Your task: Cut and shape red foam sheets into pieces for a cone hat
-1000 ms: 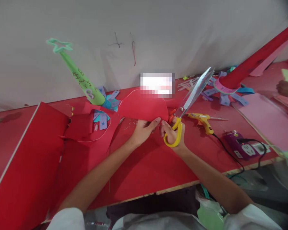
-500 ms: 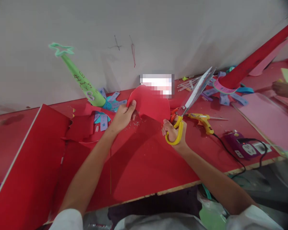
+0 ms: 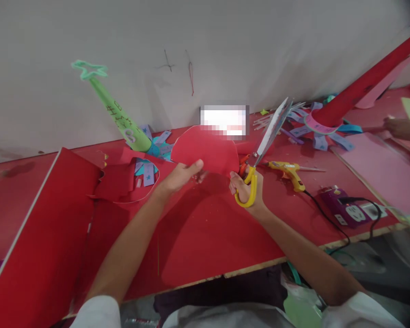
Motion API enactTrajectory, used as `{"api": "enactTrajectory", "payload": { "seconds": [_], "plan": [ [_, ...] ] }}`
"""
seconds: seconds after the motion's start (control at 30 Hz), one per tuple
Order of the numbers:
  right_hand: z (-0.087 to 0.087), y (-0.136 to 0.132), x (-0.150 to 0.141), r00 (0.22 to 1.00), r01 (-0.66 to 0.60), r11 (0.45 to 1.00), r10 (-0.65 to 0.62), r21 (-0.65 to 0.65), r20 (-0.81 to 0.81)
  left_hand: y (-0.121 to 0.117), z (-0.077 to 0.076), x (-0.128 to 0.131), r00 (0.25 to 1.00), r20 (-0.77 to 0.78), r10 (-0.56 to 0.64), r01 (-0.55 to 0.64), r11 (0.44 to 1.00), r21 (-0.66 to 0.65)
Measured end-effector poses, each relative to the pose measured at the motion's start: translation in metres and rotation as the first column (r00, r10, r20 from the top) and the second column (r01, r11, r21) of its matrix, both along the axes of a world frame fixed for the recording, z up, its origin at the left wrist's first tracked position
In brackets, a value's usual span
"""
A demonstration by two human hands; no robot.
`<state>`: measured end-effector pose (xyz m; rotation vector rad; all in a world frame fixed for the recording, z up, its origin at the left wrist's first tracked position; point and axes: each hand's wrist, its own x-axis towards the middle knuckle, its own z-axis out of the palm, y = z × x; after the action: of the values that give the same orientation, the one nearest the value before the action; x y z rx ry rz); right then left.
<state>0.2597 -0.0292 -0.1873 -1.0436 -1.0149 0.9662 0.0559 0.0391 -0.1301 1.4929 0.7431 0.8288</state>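
A rounded piece of red card [image 3: 207,148] is held up over the red table, in front of a blurred-out patch. My left hand [image 3: 182,176] pinches its lower left edge, thumb on top and fingers beneath. In my right hand [image 3: 248,189] is a pair of scissors [image 3: 251,187] with yellow and orange handles, the blades pointing up and away, slightly apart. The fingers of that hand also touch the lower right edge of the card. To the left lies a cut red sheet [image 3: 123,182] with a curved cut-out.
A green cone [image 3: 123,116] topped with a star stands behind on the left. At right are a yellow glue gun [image 3: 289,172], a purple power socket [image 3: 343,207], a long red cone [image 3: 365,79] and pink card [image 3: 382,168]. Another person's hand [image 3: 401,128] shows at far right.
My left hand has shifted down along the card's edge to a new grip. The card has turned and tilted flatter. The scissors have moved slightly left.
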Motion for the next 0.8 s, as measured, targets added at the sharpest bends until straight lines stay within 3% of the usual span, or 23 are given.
{"api": "enactTrajectory", "payload": {
  "seconds": [0.17, 0.27, 0.47, 0.63, 0.8],
  "plan": [
    [0.004, -0.003, -0.003, 0.996, -0.035, 0.999, 0.035, -0.005, 0.083, -0.018, -0.004, 0.020, 0.977, -0.195, 0.090, -0.088, 0.996, 0.019],
    [0.004, -0.005, -0.004, 0.996, -0.076, 0.997, 0.076, -0.021, 0.042, -0.021, -0.003, 0.024, 0.946, -0.277, 0.171, -0.155, 0.985, 0.076],
    [0.002, -0.008, -0.006, 0.968, -0.226, 0.973, 0.231, 0.055, -0.100, -0.012, 0.003, 0.019, 0.892, -0.093, 0.441, -0.444, 0.896, -0.013],
    [-0.006, -0.011, -0.017, 0.950, -0.310, 0.951, 0.310, 0.022, -0.022, -0.011, 0.013, 0.019, 0.830, 0.044, 0.555, -0.556, 0.831, 0.008],
    [-0.013, -0.014, -0.020, 0.928, -0.356, 0.934, 0.356, -0.016, 0.109, -0.017, 0.022, 0.017, 0.766, 0.035, 0.642, -0.642, 0.761, 0.093]
  ]
}}
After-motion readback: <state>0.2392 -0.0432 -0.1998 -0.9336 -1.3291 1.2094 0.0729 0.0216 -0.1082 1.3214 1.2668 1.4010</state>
